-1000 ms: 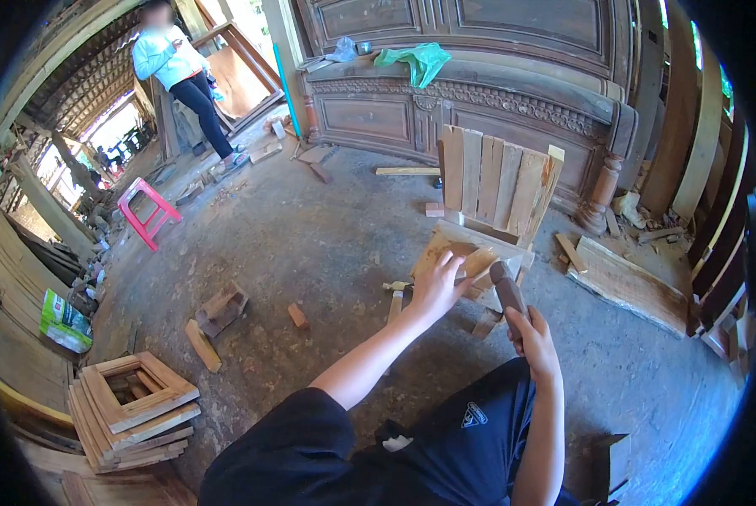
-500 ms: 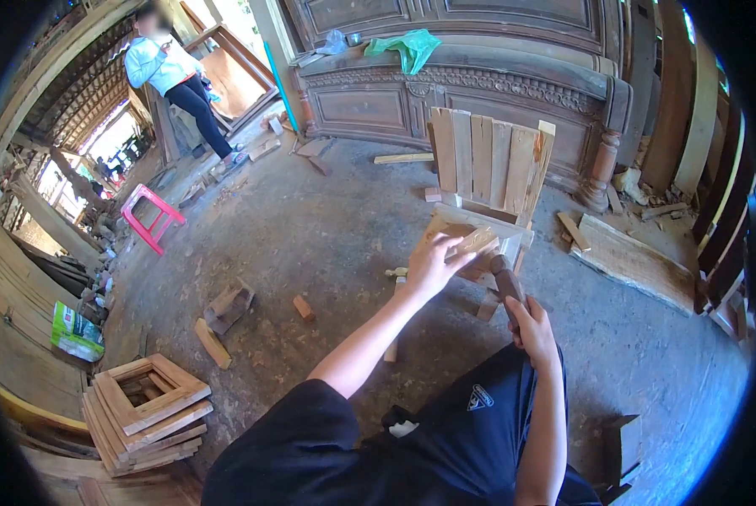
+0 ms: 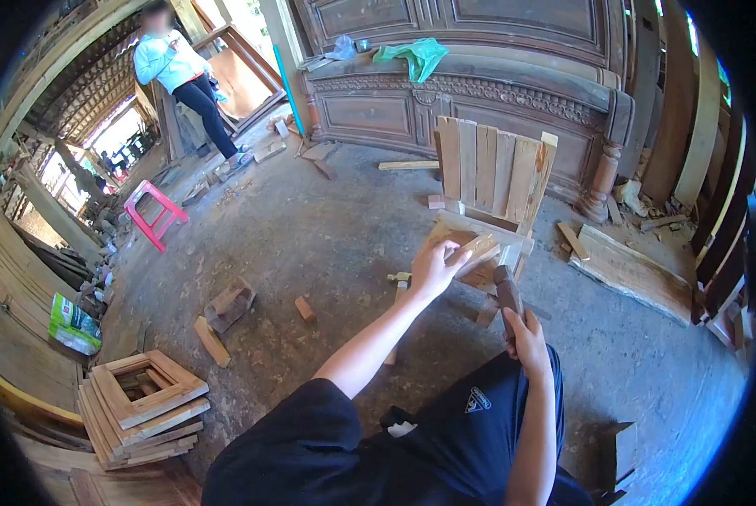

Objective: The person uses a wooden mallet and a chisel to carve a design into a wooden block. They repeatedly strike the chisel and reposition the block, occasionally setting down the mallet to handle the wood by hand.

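My left hand point(image 3: 435, 271) is closed around a light wooden piece point(image 3: 483, 248) and holds it over a wooden work stand point(image 3: 454, 226). My right hand point(image 3: 527, 341) grips a dark brown wooden tool point(image 3: 508, 291) with a rounded end; its kind is unclear to me. That end points up and away from me, close beside the light piece. Behind the stand's top, a row of upright wooden slats point(image 3: 492, 169) leans back. My fingers hide part of both held things.
Stacked wooden frames point(image 3: 146, 396) lie at the lower left. A dark wood block point(image 3: 230, 308) and small offcuts point(image 3: 305, 309) are on the floor. A pink stool point(image 3: 154, 215) and a standing person point(image 3: 188, 80) are farther back. Carved furniture point(image 3: 369, 114) spans the back; a rough plank point(image 3: 631, 270) lies right.
The whole view has shifted slightly, so the scene sits a little lower. Both hands keep their hold; the tool's rounded end is slightly lower relative to the light wooden piece.
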A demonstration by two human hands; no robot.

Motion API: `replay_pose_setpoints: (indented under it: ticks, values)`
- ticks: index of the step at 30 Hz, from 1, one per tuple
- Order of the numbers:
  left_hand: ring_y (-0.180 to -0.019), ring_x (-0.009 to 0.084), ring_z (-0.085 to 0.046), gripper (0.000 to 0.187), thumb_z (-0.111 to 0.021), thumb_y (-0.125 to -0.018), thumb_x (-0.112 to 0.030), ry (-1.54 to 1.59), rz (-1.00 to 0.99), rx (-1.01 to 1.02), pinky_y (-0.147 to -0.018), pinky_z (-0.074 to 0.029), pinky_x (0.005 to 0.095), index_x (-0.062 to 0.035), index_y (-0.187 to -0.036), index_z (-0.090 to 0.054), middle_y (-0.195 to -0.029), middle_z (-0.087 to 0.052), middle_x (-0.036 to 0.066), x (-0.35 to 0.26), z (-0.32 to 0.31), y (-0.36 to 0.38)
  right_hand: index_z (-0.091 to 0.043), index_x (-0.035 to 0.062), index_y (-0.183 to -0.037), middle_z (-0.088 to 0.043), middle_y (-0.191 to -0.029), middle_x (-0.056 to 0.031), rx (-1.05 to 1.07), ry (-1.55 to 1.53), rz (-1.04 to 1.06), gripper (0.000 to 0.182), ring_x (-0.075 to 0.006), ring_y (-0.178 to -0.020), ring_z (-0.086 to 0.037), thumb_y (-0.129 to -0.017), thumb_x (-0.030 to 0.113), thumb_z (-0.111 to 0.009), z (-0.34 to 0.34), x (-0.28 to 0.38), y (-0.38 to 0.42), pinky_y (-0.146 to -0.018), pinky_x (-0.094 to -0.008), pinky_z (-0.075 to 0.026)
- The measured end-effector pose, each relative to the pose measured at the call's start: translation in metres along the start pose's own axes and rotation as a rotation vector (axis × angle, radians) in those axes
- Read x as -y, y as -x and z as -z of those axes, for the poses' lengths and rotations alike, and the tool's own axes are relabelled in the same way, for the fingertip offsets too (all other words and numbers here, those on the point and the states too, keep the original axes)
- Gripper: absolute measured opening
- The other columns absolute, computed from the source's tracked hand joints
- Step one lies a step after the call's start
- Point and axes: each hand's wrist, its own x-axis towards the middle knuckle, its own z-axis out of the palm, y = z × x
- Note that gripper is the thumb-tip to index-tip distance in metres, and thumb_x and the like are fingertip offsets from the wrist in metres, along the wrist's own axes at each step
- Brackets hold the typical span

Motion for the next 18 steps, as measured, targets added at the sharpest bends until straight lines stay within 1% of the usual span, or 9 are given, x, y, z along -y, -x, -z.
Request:
replay_pose_setpoints:
  ticks: [4, 6, 9, 12, 15, 18]
  values:
    - [-0.107, 0.0328, -0.073, 0.049, -0.072, -0.098, -0.050, 0.047, 0.012, 0.006, -0.092, -0.056, 0.0407, -0.0043, -0.116, -0.075, -0.112, -0.077, 0.017, 0.003, -0.001, -0.002, -0.062, 0.0015, -0.104, -0.058, -0.073, -0.0034, -0.025, 0.020, -0.001, 0.040, -0.0113, -0.054, -0.053, -0.101, 0.041, -0.067, -0.005, 0.008, 0.003, -0.048, -0.0287, -0.040]
    - [-0.107, 0.0321, -0.073, 0.046, -0.073, -0.097, -0.048, 0.107, 0.016, 0.000, -0.091, -0.056, 0.0407, -0.0048, -0.115, -0.076, -0.111, -0.077, 0.016, 0.005, -0.003, -0.002, -0.062, 0.0008, -0.103, -0.059, -0.074, -0.0041, -0.048, 0.054, 0.014, 0.041, -0.0120, -0.056, -0.054, -0.101, 0.042, -0.067, -0.007, 0.009, 0.004, -0.050, -0.0296, -0.041]
    - [-0.106, 0.0310, -0.074, 0.042, -0.075, -0.097, -0.044, 0.184, 0.024, -0.004, -0.090, -0.056, 0.0399, -0.0063, -0.115, -0.077, -0.113, -0.078, 0.016, 0.005, -0.004, -0.004, -0.062, -0.0010, -0.104, -0.060, -0.075, -0.0060, -0.117, 0.109, 0.087, 0.044, -0.0152, -0.059, -0.055, -0.100, 0.043, -0.067, -0.012, -0.001, -0.003, -0.054, -0.0323, -0.043]
    - [-0.103, 0.0301, -0.075, 0.040, -0.076, -0.096, -0.043, 0.167, 0.016, -0.011, -0.089, -0.056, 0.0386, -0.0079, -0.115, -0.078, -0.113, -0.079, 0.015, 0.001, 0.000, -0.007, -0.062, -0.0033, -0.105, -0.061, -0.076, -0.0093, -0.145, 0.086, 0.156, 0.048, -0.0199, -0.066, -0.059, -0.099, 0.045, -0.066, -0.020, -0.004, -0.011, -0.061, -0.0365, -0.046]
    - [-0.099, 0.0291, -0.076, 0.037, -0.075, -0.097, -0.042, 0.140, -0.008, -0.030, -0.087, -0.056, 0.0380, -0.0090, -0.114, -0.079, -0.110, -0.079, 0.014, -0.002, 0.000, -0.005, -0.062, -0.0049, -0.109, -0.062, -0.079, -0.0127, -0.150, 0.127, 0.199, 0.053, -0.0225, -0.072, -0.061, -0.098, 0.047, -0.066, -0.027, 0.006, -0.011, -0.067, -0.0381, -0.048]
    - [-0.098, 0.0283, -0.076, 0.034, -0.074, -0.098, -0.040, 0.153, -0.008, -0.018, -0.085, -0.056, 0.0381, -0.0099, -0.112, -0.079, -0.107, -0.080, 0.013, -0.004, 0.001, -0.008, -0.063, -0.0053, -0.115, -0.068, -0.088, -0.0203, -0.134, 0.225, 0.127, 0.057, -0.0322, -0.083, -0.068, -0.097, 0.048, -0.065, -0.030, 0.015, -0.008, -0.078, -0.0417, -0.051]
